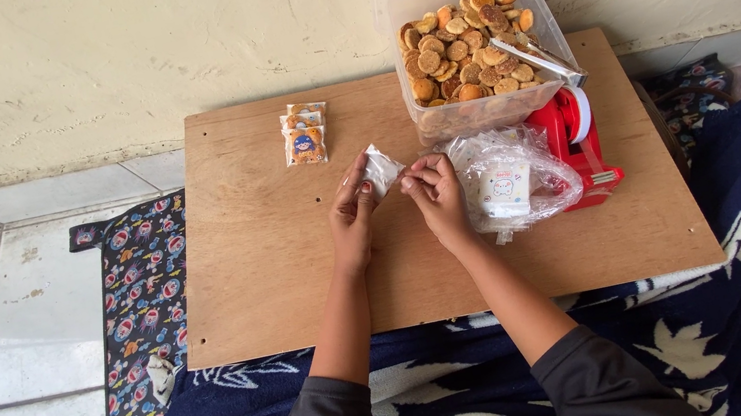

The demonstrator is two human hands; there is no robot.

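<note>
- Small clear pouch (380, 170) is held above the middle of the wooden board (261, 278), pinched between both hands.
- My left hand (354, 216) grasps its lower edge, and my right hand (435, 194) pinches the corner at 3 o'clock.
- I judge the thin pouch can slip or tear if the fingers pull apart too strongly.
- At 1 o'clock stands an open plastic box of round cookies (475, 52) with metal tongs (539, 58) on them.
- Just beside my right hand, at 3 o'clock, lies a bag of empty pouches (513, 183); a careless elbow can push it.
- Behind it is a red tape dispenser (573, 134).
- At 10 o'clock lie filled cookie packets (305, 134), well apart.
</note>
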